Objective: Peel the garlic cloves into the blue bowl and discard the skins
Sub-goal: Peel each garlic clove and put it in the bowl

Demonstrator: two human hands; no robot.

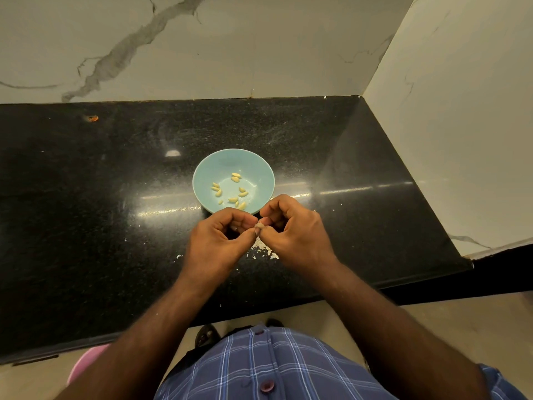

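Looking down from the head camera, I see the black speckled counter (86, 197) filling most of the view, set into a corner of white marble-patterned wall (259, 47) behind and to the right. A small orange mark (91, 118) sits on the counter far back on the left.

Next in size, the person's blue plaid shirt (274, 365) shows at the bottom edge, with both bare forearms reaching forward over the counter's front edge. A pink object (86, 362) peeks out below the counter at lower left; I cannot tell what it is.

The blue bowl (259, 166) stands on the counter near the middle, just beyond the hands. About a dozen peeled cloves (236, 176) lie scattered across its floor.

The left hand (219, 241) and right hand (294, 229) meet just in front of the bowl's near rim. Both have fingers curled inward. The left thumb and fingertips pinch a small garlic clove (259, 225) held between the two hands; the right thumb and forefinger close in on the same clove from the other side. Whether skin remains on it I cannot tell at this size.

Loose white skins (264, 249) litter the counter directly beneath the hands, with a few stray flecks spread to the left.
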